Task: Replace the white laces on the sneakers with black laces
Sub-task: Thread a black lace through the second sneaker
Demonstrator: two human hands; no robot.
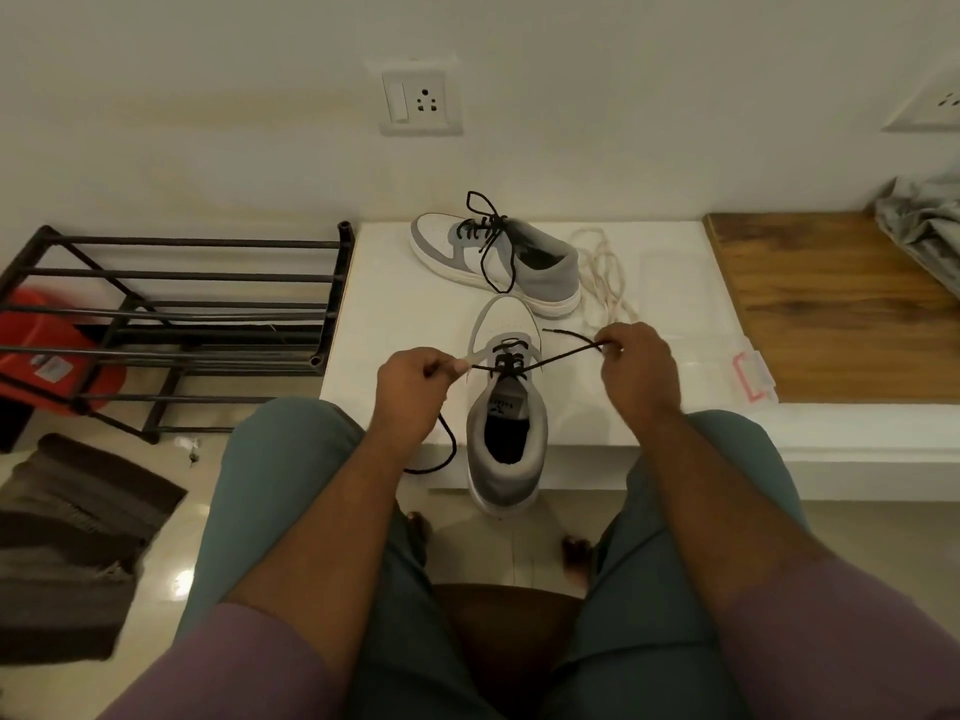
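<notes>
From the head camera: two sneakers on the white ledge (649, 423), the near sneaker (506, 407) heel-out over the edge with its black lace (563, 353) threaded only through the lower eyelets, the far sneaker (496, 262) on its side and fully laced in black, one loose tangle of white laces (605, 272) beside it. The left hand (410, 394) pinches one lace end and the right hand (639, 368) pinches the other, both pulled outward. The left end trails behind the wrist, partly hidden, and a clear packet (750, 374), perhaps plastic, is hard to make out.
</notes>
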